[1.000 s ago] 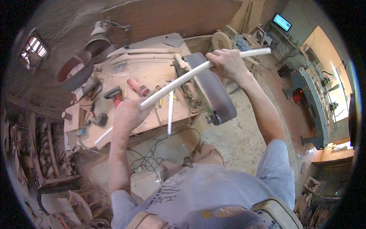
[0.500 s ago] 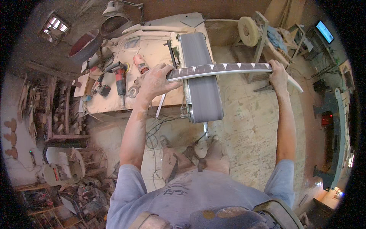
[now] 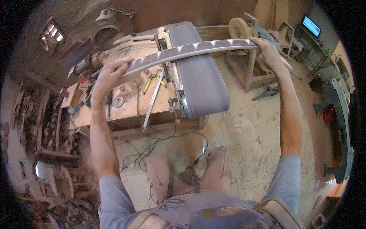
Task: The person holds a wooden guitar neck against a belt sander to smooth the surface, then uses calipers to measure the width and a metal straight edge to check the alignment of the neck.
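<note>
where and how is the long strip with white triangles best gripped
Grip the long strip towards both ends, where the left hand and right hand hold it, each from its own side: it is slender and crosses over the sanding belt, so its overhanging ends probably offer the safest hold.

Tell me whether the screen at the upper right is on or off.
On: the screen glows bright blue against the dim wall. What it displays is too small to make out.

White-edged, triangle-marked dark strip [image 3: 188,50]
</note>
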The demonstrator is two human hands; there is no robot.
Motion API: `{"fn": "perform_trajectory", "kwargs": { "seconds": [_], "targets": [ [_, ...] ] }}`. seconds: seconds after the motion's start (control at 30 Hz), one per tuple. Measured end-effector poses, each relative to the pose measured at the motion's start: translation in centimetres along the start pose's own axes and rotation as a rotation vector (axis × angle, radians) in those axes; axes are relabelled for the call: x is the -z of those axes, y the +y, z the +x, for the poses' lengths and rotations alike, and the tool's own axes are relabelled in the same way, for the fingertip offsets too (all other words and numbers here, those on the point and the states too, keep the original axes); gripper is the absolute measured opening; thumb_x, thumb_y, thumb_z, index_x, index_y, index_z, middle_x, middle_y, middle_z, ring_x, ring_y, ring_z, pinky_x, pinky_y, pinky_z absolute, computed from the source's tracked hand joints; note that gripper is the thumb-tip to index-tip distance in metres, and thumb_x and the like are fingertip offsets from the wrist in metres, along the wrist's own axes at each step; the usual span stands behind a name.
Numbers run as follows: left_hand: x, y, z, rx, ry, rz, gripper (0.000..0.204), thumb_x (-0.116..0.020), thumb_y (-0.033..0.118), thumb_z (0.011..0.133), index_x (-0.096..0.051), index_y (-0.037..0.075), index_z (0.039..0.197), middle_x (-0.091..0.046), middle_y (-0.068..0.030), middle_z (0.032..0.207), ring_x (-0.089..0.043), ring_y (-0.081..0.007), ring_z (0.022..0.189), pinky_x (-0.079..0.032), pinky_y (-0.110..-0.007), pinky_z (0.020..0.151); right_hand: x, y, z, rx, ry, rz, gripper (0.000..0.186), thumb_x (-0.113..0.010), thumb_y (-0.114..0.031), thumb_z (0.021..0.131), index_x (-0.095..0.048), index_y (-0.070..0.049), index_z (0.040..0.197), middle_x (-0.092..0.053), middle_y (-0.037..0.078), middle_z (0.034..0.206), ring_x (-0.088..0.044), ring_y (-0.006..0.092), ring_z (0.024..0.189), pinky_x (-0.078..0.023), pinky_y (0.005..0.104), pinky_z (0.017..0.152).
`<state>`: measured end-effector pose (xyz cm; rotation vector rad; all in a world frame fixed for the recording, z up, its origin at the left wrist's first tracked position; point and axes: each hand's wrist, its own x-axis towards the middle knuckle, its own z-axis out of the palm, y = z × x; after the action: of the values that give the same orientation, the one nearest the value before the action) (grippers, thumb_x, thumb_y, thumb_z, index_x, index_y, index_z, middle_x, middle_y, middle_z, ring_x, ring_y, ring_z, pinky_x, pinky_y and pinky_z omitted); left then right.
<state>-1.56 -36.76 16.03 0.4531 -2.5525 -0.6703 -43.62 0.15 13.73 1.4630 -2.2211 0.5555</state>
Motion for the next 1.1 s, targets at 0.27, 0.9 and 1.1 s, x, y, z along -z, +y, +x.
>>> {"fn": "perform_trajectory", "kwargs": {
  "seconds": [0.27,0.9,1.1],
  "targets": [
    [4.7,-6.6,-2.3,0.081,-0.044,-0.022,0.035,-0.055,0.022,0.103,-0.070,-0.001,0.123,-0.072,-0.0056,0.107,-0.063,-0.0114,0.090,-0.051,-0.026,0.081,-2.5,-4.9,0.4,0.203,0.104,-0.119,0.059,-0.064,0.007,0.077,-0.062,-0.012,0.132,-0.069,0.017,0.121,-0.065,0.0357,0.111,-0.052,0.0436,0.099],
    [-2.2,2.6,-1.7,-0.004,0.126,0.242,0.041,-0.055,0.040,0.098,-0.073,0.012,0.122,-0.073,-0.0176,0.115,-0.070,-0.0313,0.107,-0.052,-0.040,0.094,0.2,0.5,-2.5,-0.133,0.053,-0.263,0.058,-0.062,0.004,0.082,-0.059,-0.016,0.136,-0.065,0.023,0.127,-0.062,0.0406,0.119,-0.048,0.0489,0.103],
    [-5.8,6.2,0.7,-0.021,0.100,0.192,0.037,-0.057,0.036,0.098,-0.073,0.011,0.121,-0.072,-0.0201,0.114,-0.068,-0.0335,0.106,-0.050,-0.041,0.093,1.6,6.1,-3.3,-0.102,0.080,-0.363,0.048,-0.074,-0.028,0.086,-0.062,-0.010,0.129,-0.066,0.020,0.125,-0.060,0.0391,0.120,-0.045,0.0494,0.105]
  ]
}}
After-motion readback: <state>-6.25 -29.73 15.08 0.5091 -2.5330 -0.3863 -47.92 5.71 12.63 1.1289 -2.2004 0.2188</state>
